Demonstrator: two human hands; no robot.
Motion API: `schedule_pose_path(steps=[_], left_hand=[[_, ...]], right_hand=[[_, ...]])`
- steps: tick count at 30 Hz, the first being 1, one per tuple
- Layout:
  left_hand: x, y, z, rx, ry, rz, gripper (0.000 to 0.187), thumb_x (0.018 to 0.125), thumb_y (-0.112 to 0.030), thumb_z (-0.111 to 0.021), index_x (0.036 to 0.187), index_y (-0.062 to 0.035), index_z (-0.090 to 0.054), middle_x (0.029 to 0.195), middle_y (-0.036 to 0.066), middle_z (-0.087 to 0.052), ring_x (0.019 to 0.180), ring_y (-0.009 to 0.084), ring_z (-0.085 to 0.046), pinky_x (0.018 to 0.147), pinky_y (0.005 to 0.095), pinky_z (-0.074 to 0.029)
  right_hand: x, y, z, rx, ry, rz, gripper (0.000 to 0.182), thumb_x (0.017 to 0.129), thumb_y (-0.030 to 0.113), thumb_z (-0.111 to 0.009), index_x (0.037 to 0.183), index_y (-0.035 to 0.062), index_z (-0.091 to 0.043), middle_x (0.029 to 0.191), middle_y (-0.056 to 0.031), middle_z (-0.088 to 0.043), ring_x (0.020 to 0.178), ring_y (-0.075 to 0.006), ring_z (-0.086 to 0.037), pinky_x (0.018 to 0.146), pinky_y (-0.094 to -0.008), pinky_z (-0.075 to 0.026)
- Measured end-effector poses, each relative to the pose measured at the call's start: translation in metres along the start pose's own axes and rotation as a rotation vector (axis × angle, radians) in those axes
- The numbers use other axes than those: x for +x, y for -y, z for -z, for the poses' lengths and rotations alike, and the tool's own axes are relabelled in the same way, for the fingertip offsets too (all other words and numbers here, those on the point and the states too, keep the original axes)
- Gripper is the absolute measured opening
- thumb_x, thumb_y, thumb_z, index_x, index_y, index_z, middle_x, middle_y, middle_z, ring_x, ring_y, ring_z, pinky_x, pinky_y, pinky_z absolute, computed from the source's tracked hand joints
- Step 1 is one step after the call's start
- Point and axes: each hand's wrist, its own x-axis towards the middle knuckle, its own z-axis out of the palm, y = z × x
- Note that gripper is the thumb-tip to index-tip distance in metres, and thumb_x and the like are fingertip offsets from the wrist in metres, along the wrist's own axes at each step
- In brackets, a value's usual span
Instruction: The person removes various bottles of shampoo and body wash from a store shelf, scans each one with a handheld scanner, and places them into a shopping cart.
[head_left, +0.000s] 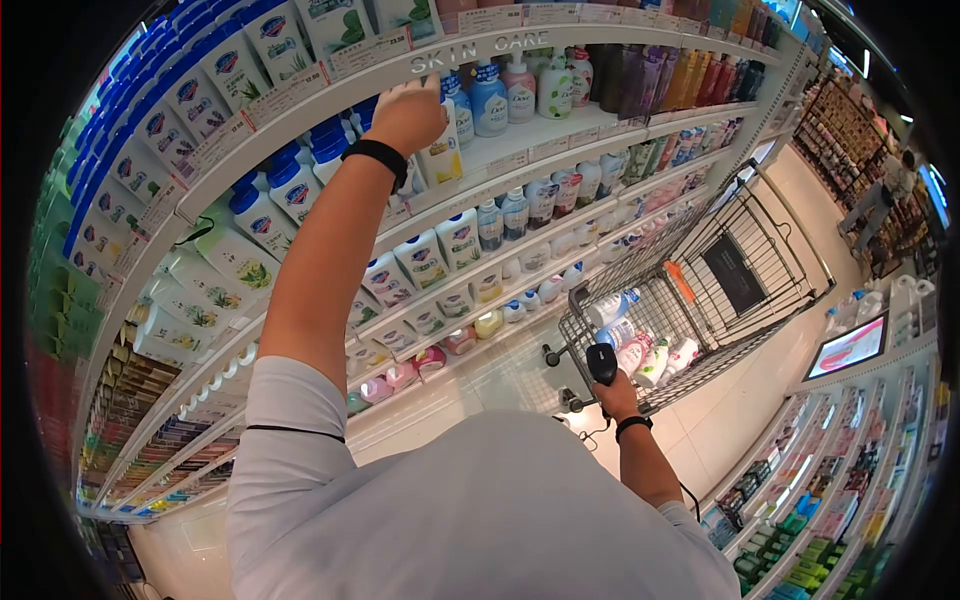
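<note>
My left hand [408, 117] reaches up to the shelf under the "SKIN CARE" edge. Its fingers curl over the top of a white body wash bottle [441, 155] with yellow on its label; the cap is hidden behind them. Just right of that hand stand a blue pump bottle [489, 103] and a pink-labelled pump bottle [520, 92]. Lower down, on the right, my right hand [617, 395] grips a black handheld barcode scanner [602, 362], held in front of the shopping cart. A cable hangs near that hand.
A metal shopping cart [745, 345] stands to the right, with several bottles [650, 362] in it. Shelves of bottles curve along the left. Another rack [835, 465] with a screen [848, 347] is at lower right. Farther off, a person [885, 195] stands in the aisle.
</note>
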Motion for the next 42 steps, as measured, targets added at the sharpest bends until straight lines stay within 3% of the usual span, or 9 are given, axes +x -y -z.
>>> schedule_pose_path(steps=[5, 12, 19, 21, 26, 27, 29, 32, 42], left_hand=[[0.018, -0.003, -0.004, 0.167, 0.065, 0.013, 0.047, 0.095, -0.027, -0.057, 0.136, -0.0037, -0.052, 0.13, 0.02, -0.061, 0.124, 0.0349, -0.056, 0.107, 0.0438, -0.041], [-0.001, -0.013, 0.005, -0.142, 0.056, -0.059, 0.039, 0.094, -0.025, -0.061, 0.124, -0.001, -0.06, 0.118, 0.017, -0.063, 0.109, 0.0348, -0.062, 0.094, 0.0425, -0.049], [-0.076, -0.047, 0.052, -0.364, -0.558, -0.246, 0.039, 0.092, -0.017, -0.067, 0.126, -0.0012, -0.06, 0.115, 0.015, -0.063, 0.104, 0.0332, -0.063, 0.089, 0.0391, -0.052], [-0.095, -0.048, 0.072, -0.398, -0.697, -0.276, 0.037, 0.092, -0.013, -0.067, 0.126, -0.0007, -0.06, 0.112, 0.014, -0.064, 0.102, 0.0308, -0.064, 0.088, 0.0378, -0.053], [-0.135, -0.054, 0.075, -2.062, -0.57, -0.081, 0.036, 0.1, -0.017, -0.06, 0.132, -0.0006, -0.054, 0.115, 0.011, -0.065, 0.107, 0.0205, -0.064, 0.093, 0.0354, -0.053], [-0.144, -0.062, 0.069, -2.171, -0.537, -0.047, 0.037, 0.1, -0.019, -0.058, 0.132, -0.0007, -0.052, 0.116, 0.015, -0.065, 0.105, 0.0218, -0.065, 0.095, 0.035, -0.053], [-0.16, -0.085, 0.06, -2.334, -0.446, -0.035, 0.037, 0.101, -0.022, -0.058, 0.13, -0.0013, -0.052, 0.117, 0.017, -0.064, 0.105, 0.0246, -0.065, 0.094, 0.0368, -0.054], [-0.175, -0.11, 0.04, -2.665, -0.228, -0.201, 0.043, 0.101, -0.027, -0.054, 0.135, -0.0027, -0.046, 0.125, 0.022, -0.053, 0.113, 0.035, -0.059, 0.094, 0.0482, -0.056], [-0.172, -0.132, 0.022, -2.671, -0.25, -0.072, 0.04, 0.105, -0.029, -0.046, 0.135, -0.0033, -0.048, 0.125, 0.02, -0.055, 0.111, 0.031, -0.061, 0.099, 0.0462, -0.054]], right_hand=[[-0.017, 0.003, 0.006, -0.04, -0.008, 0.011, 0.048, 0.065, 0.031, -0.074, 0.105, 0.0049, -0.064, 0.098, -0.0207, -0.068, 0.095, -0.0417, -0.065, 0.085, -0.0483, -0.051], [-0.026, -0.01, 0.008, -0.018, -0.028, 0.051, 0.051, 0.065, 0.033, -0.076, 0.105, 0.0052, -0.063, 0.098, -0.0206, -0.068, 0.094, -0.0412, -0.065, 0.083, -0.0474, -0.052], [-0.025, -0.012, 0.018, 0.089, 0.071, 0.017, 0.057, 0.069, 0.024, -0.073, 0.12, 0.0024, -0.059, 0.109, -0.0188, -0.068, 0.104, -0.0366, -0.064, 0.09, -0.0417, -0.049], [-0.018, -0.015, 0.023, 0.551, 0.049, -0.1, 0.053, 0.072, 0.023, -0.072, 0.119, -0.0002, -0.059, 0.117, -0.0153, -0.067, 0.109, -0.0309, -0.063, 0.094, -0.0407, -0.046], [-0.037, 0.11, 0.117, 1.435, 0.447, 0.213, 0.057, 0.075, 0.029, -0.069, 0.125, 0.0034, -0.059, 0.137, -0.0226, -0.055, 0.127, -0.0368, -0.054, 0.11, -0.0501, -0.038], [-0.047, 0.143, 0.133, 1.547, 0.56, 0.32, 0.063, 0.074, 0.03, -0.069, 0.13, 0.0046, -0.057, 0.137, -0.0238, -0.054, 0.128, -0.0378, -0.053, 0.111, -0.051, -0.037], [-0.055, 0.184, 0.143, 1.607, 0.725, 0.508, 0.074, 0.072, 0.032, -0.07, 0.138, 0.0039, -0.052, 0.143, -0.0265, -0.048, 0.132, -0.0428, -0.049, 0.113, -0.0549, -0.035], [-0.068, 0.224, 0.141, 1.577, 0.94, 0.556, 0.06, 0.071, 0.042, -0.073, 0.115, 0.0018, -0.066, 0.149, -0.0279, -0.041, 0.135, -0.0481, -0.043, 0.11, -0.0569, -0.038], [-0.061, 0.229, 0.108, 1.646, 1.077, 0.437, 0.073, 0.072, 0.037, -0.073, 0.132, 0.0013, -0.052, 0.117, -0.0132, -0.062, 0.118, -0.0341, -0.061, 0.107, -0.0513, -0.047]])
